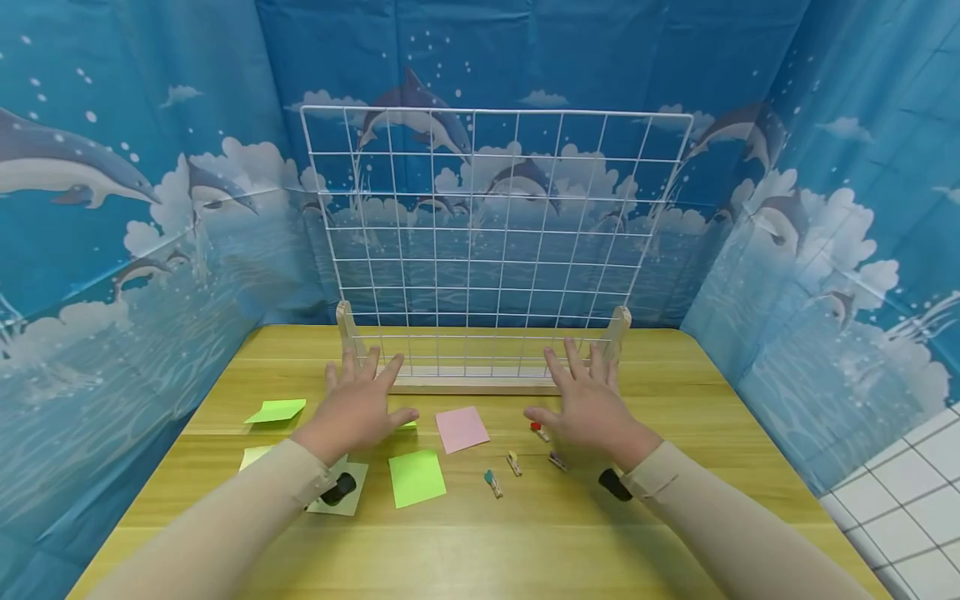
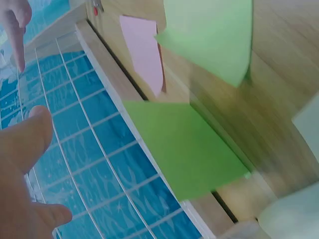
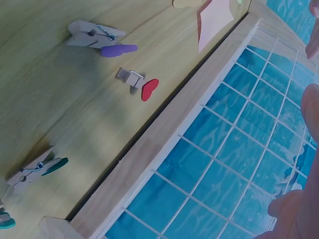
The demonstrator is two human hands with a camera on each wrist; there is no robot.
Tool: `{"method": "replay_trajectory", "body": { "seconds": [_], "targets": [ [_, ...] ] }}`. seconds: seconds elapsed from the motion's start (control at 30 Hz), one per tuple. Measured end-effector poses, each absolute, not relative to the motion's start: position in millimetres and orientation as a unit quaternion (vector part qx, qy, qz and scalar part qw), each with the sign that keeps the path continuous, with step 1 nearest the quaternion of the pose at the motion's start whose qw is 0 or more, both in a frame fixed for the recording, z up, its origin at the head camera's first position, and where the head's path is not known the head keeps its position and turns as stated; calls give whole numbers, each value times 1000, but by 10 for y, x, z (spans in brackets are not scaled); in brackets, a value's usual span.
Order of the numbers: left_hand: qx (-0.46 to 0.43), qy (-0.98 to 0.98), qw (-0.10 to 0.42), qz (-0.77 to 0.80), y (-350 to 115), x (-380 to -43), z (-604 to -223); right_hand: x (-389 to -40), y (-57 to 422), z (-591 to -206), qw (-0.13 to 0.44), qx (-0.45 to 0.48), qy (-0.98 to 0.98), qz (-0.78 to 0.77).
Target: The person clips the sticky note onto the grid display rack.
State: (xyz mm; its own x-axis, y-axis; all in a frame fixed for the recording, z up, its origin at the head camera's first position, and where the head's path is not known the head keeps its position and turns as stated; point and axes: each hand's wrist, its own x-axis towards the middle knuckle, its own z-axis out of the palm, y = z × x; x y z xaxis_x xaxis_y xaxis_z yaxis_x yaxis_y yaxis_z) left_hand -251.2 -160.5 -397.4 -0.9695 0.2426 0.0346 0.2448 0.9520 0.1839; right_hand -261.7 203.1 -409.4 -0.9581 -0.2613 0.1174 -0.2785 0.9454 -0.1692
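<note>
My left hand [image 1: 358,414] reaches palm down over the table's left half, its fingers spread and straight. On the right, my right hand [image 1: 588,410] has the same spread pose, and neither holds anything. Both stretch toward a white wire grid [image 1: 495,111] standing in a wooden base [image 1: 472,387]. Between and below the hands lie a pink sticky note [image 1: 462,429] and a green sticky note [image 1: 417,478]. Small wooden clothespins lie near the right hand: one with a red heart [image 3: 149,89], one with a purple piece [image 3: 118,50], plus yellow [image 1: 513,463] and teal [image 1: 492,484] ones.
Another green note [image 1: 276,410] with a raised edge lies left of the left hand. Pale notes [image 1: 351,492] sit partly under the left wrist. Blue dolphin-print curtains [image 1: 150,275] surround the wooden table [image 1: 480,558]; white tiles [image 1: 926,500] show at right.
</note>
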Motion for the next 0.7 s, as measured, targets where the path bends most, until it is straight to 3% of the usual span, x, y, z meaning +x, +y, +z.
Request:
{"method": "replay_trajectory", "body": {
  "seconds": [0.7],
  "targets": [
    [-79,-991,1,-107,-2287,-2489,-3965,-2564,2280,-4173,36,127,-986,105]
  ]
}}
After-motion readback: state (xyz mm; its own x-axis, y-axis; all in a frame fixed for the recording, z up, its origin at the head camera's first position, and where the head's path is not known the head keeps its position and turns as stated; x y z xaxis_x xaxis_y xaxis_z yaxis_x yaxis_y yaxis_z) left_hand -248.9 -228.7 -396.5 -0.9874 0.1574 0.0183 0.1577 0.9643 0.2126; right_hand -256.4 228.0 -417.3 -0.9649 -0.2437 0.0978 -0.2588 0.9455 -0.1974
